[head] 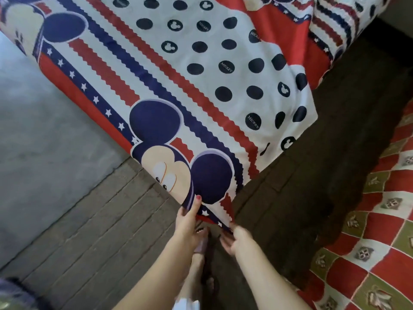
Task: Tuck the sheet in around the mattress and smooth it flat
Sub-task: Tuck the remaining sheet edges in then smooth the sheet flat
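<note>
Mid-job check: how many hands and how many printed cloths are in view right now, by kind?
Red, white and navy Mickey-print bed sheet: 1
Red and olive diamond-pattern cloth: 1
Bare hands: 2, left hand and right hand, both gripping the bed sheet's near corner
Total: 4

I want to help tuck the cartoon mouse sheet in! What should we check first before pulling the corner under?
1. Left hand has the sheet corner: ok, thumb on top, fingers underneath.
2. Right hand has the sheet edge: ok, pinching the starred border.
3. Corner pulled tight: ok, the fabric runs straight to the hands.
4. Sheet top smooth: not ok, folds show along the right side near the dots.
5. Feet out of the way: not ok, they stand right under the held corner.
6. Mattress corner ready to lift: cannot tell, the sheet hides it.
</note>
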